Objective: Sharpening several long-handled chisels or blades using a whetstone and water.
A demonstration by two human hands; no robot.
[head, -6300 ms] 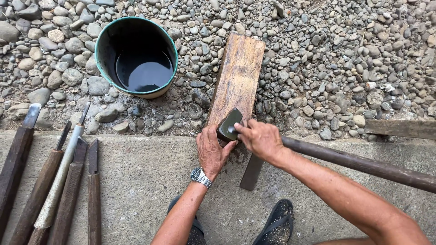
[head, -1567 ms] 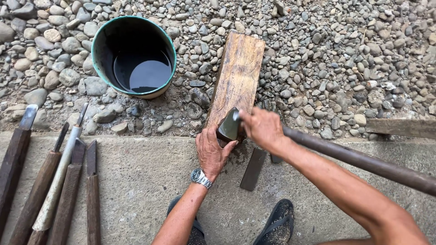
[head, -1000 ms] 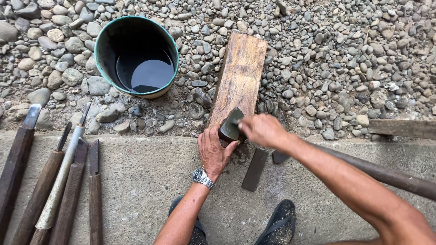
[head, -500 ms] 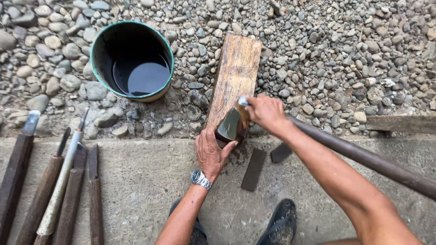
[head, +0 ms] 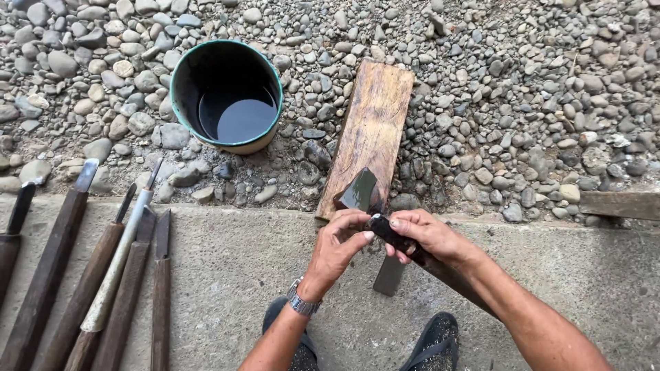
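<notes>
Head view: tool (head: 385,230) sits pinched between both hands above the slab edge, right hand (head: 430,237) gripping its shaft, left hand (head: 340,240) fingertips on its end. Dark stone (head: 359,191) lies on plank (head: 375,124); bucket (head: 227,96) and chisels (head: 103,275) sit left.

I see 1 long-handled tool (head: 395,237) held in both hands. Its dark round handle runs from the lower right up toward the centre, and its dark head end sits between the fingertips, just over the concrete ledge. The cutting edge itself I cannot make out. Directly beyond it, 1 dark, wet, wedge-shaped sharpening stone (head: 360,192) rests on the near end of a worn wooden plank (head: 372,130). The plank lies flat, tilted slightly right, its far end on the gravel and its near end at the ledge. The stone stands apart from both hands.
</notes>
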